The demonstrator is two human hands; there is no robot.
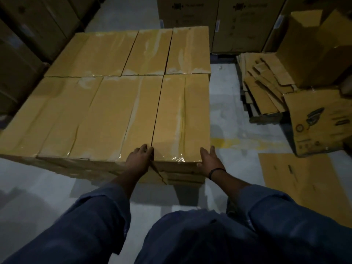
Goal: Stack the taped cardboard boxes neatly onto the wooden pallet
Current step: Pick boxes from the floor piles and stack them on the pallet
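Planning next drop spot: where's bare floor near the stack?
Bare grey floor runs between the stack of taped tan cardboard boxes and the pile of flattened cardboard scraps. More lies at the stack's near left corner. Crowded: right side, with the printed open carton and flat cardboard sheet. Stack top is full.

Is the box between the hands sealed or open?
Sealed: the box has its flaps shut flat, with glossy tape along the centre seam and near edge.

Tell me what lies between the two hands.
In the head view, the near end of the front right taped box spans the stretch between the left hand and right hand; nothing else lies there.
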